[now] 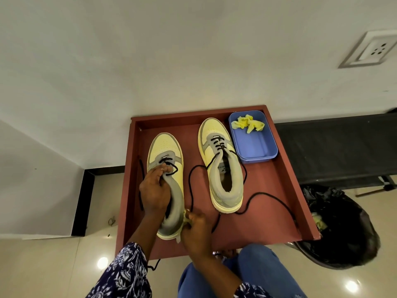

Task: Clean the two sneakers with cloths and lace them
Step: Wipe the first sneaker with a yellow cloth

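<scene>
Two sneakers in tray; left grip holds one, right grip pinches cloth

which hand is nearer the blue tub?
Right. The right hand is at the left sneaker's heel, below-left of the blue tub; the left hand grips that sneaker's collar, further left.

The sneaker under the left hand is pale yellow with grey panels, a grey collar and a black lace. The cloth pinched by the right hand is yellow. Right of that grip, the second sneaker repeats the yellow, grey and black. Beyond it, a blue tub holds a yellow cloth. The tray beneath is reddish brown. The sleeve is navy with white flowers.
</scene>
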### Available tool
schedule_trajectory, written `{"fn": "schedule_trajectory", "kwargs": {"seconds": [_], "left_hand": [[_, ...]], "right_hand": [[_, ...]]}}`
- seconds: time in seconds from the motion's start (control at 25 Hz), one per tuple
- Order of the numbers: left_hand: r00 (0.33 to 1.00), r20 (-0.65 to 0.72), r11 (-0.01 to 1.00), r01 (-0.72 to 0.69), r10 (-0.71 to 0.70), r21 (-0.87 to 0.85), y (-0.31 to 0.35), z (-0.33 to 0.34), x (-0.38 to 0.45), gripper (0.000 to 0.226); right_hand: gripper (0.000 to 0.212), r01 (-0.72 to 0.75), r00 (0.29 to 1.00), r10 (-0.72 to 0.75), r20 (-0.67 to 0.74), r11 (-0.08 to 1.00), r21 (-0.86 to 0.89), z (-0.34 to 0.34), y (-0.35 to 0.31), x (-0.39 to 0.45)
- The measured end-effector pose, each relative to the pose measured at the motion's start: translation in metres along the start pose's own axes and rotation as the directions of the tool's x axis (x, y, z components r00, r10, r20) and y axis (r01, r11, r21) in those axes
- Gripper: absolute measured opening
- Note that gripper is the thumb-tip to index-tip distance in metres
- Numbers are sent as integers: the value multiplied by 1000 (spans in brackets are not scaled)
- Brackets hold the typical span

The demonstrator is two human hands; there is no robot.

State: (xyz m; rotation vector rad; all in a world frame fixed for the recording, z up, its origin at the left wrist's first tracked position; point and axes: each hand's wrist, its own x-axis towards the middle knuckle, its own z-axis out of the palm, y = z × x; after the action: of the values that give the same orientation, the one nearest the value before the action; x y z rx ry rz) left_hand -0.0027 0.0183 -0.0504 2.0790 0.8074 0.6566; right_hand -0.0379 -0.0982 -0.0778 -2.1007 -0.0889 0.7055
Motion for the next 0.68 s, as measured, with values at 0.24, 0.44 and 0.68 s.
{"fn": "schedule_trajectory", "kwargs": {"seconds": [0.24,0.44,0.68], "left_hand": [[1000,3,1000,11,-11,-2,2,-1,-1,33],[1000,10,1000,6,-6,-2,2,-2,0,34],[1000,15,1000,-7,7,18,-1,-1,0,35]], "right_hand": [[27,-89,996,89,9,985,145,-11,-9,-15],[30,-92,996,87,36,980,175,-23,-23,17],[40,-145,988,129,81,955,257,-27,-29,33]]}}
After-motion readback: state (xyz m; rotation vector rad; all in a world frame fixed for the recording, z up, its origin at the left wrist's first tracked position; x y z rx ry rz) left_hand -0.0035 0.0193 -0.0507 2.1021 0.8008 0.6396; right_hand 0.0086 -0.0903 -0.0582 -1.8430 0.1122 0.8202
